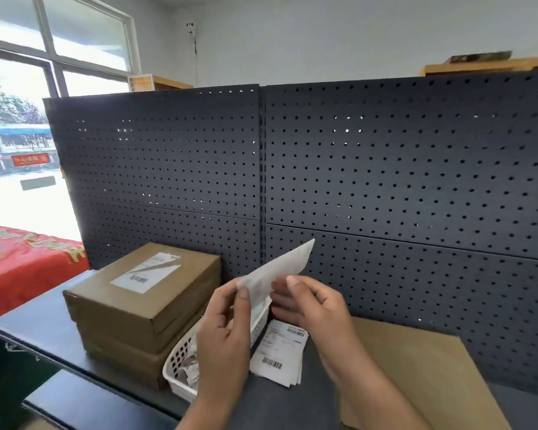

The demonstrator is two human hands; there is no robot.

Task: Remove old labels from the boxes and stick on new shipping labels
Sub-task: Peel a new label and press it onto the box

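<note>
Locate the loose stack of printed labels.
Head view, lower centre: the label stack lies on the dark shelf between the white basket and the flat cardboard.

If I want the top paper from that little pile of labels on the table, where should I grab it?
Pinch the near right corner of the label pile, coming from the right front. The sheets lie flat, but their edges fan apart at that corner, so a fingertip could probably lift just one. The white basket crowds the pile's left side.

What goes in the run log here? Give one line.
left hand: pinches label sheet | right hand: pinches label sheet | top box: labelled | basket: paper scraps | loose labels: beside basket
</note>
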